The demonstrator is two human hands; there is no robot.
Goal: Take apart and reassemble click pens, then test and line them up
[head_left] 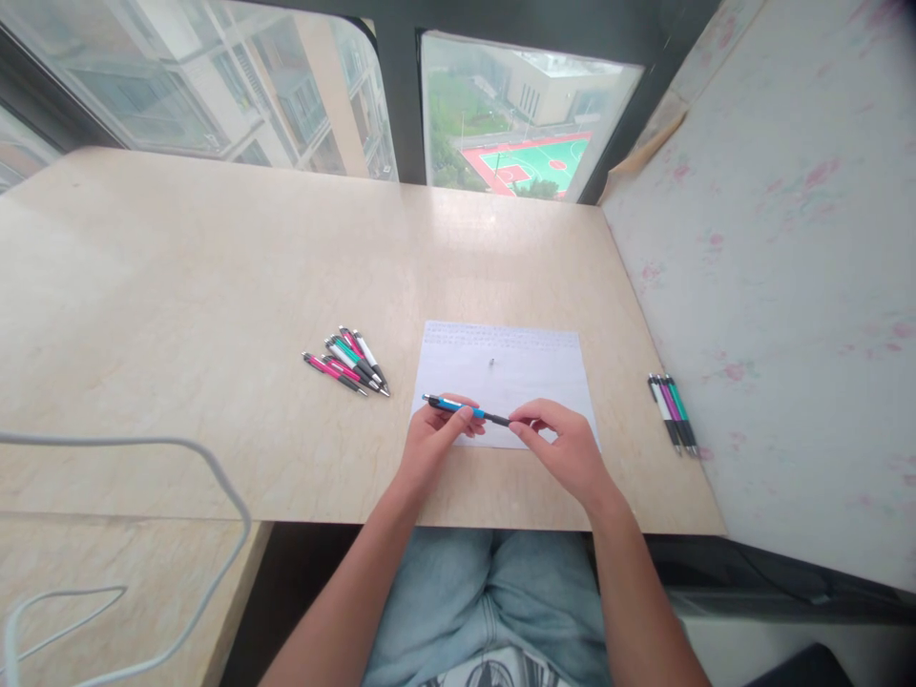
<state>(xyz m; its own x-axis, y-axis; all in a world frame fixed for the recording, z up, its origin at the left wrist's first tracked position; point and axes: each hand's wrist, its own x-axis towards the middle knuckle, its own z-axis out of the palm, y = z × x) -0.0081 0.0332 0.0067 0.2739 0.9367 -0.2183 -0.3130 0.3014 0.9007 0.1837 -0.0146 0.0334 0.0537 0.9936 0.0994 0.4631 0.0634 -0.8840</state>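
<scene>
My left hand (438, 431) is closed around the blue barrel of a ballpoint pen (467, 409), its thumb lying along the top. The pen points to the right, its black grip section reaching my right hand (560, 441). There the thumb and forefinger pinch the front end, so the tip itself is hidden. Beneath both hands lies a white sheet of paper (458, 367) with rows of handwriting along its far edge. A tiny grey piece (491, 362), too small to name, rests on the paper beyond the pen.
Several pink, green and white pens (350, 361) lie in a loose pile left of the paper. Several more pens (673, 412) sit side by side near the right wall (773, 286). A white cable (207, 458) loops at the lower left. Windows line the far edge of the desk (215, 286).
</scene>
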